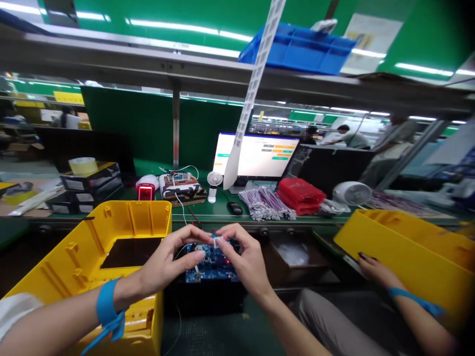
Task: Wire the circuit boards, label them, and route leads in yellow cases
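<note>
A blue circuit board (213,273) lies in front of me on a black block or box (211,299), with a small red light glowing on it. Over its upper edge, my right hand (247,254) pinches a small white piece (217,242), perhaps a label or connector; which one I cannot tell. My left hand (180,252) arches over the board's left side, thumb and fingers apart, its fingertips close to the white piece. A blue band (107,301) is tied round my left wrist. Thin white and red wires run by the board.
A yellow bin (165,217) with a dark panel stands left. At right, another person's hand (373,269) touches a second yellow bin (371,242). Behind are a monitor (256,155), small fan (214,180), mouse (235,207), bundled cables (265,202) and red bag (301,195). A label strip (256,79) hangs down.
</note>
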Demonstrator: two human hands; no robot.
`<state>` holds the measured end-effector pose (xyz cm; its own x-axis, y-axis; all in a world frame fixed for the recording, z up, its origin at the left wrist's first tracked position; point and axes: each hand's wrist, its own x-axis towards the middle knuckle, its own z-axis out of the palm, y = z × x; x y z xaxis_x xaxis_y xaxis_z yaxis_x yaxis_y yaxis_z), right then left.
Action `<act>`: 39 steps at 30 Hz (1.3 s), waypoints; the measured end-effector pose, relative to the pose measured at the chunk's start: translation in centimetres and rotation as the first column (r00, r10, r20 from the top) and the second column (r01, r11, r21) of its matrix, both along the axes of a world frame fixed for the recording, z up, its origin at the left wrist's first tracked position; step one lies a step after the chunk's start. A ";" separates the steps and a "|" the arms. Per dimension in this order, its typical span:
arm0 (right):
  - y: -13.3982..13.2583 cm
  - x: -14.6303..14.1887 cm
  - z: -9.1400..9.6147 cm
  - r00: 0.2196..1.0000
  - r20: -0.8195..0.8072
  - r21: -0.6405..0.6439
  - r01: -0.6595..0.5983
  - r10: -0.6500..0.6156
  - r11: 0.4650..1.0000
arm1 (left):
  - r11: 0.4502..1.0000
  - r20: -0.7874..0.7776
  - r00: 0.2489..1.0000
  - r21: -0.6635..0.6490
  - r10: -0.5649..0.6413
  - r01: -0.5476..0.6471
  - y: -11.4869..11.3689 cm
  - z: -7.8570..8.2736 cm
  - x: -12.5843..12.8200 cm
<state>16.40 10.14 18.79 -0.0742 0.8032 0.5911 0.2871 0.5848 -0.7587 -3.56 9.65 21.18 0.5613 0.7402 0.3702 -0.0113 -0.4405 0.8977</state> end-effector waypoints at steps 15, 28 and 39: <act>-7.6 3.3 -9.8 0.871 0.152 0.040 0.467 -0.467 0.883 | 0.881 -0.762 0.528 0.470 0.374 0.056 1.5 -3.1 -1.3; -5.8 2.7 -11.3 0.840 0.117 0.062 0.526 -0.529 0.848 | 0.874 -0.766 0.518 0.482 0.381 0.069 1.5 -3.0 -1.2; -5.6 4.6 -9.3 0.870 0.319 0.003 0.396 -0.376 0.918 | 0.871 -0.764 0.515 0.488 0.390 0.065 1.5 -2.8 -1.1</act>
<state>21.03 4.55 9.45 0.0799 0.8383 0.5394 0.7044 0.3354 -0.6256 -4.68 11.12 18.35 0.6535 0.7517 0.0890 0.7330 -0.6577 0.1735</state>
